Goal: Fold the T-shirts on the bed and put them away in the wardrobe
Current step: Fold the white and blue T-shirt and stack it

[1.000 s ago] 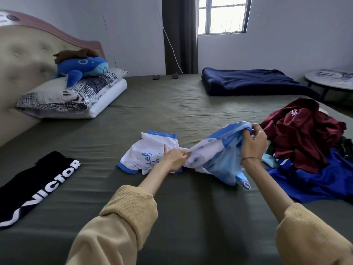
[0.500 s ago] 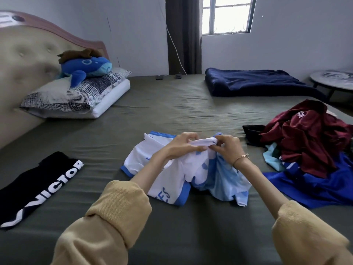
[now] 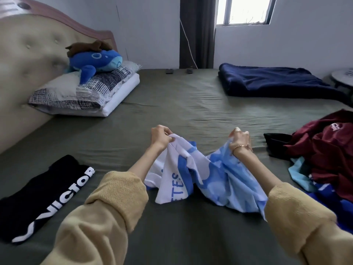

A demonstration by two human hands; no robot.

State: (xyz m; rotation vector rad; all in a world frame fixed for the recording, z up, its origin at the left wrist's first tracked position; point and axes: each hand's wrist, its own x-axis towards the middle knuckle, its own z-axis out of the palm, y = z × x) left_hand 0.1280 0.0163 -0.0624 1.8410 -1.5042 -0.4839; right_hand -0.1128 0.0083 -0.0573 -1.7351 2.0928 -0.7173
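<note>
A white and light-blue T-shirt hangs bunched between my hands above the olive bed sheet. My left hand grips its white edge. My right hand grips the blue patterned part. The shirt's lower part rests on the sheet. At the left lies a folded black T-shirt with white VICTOR lettering. A pile of loose shirts sits at the right: a maroon one on top, a blue one under it. The wardrobe is not in view.
A folded navy blanket lies at the far right of the bed. Pillows with a blue plush toy lean by the padded headboard. A round side table stands beyond the bed's right edge.
My hands were close together on the shirt; they have moved apart and lifted it, spreading the cloth between them. The view has shifted slightly.
</note>
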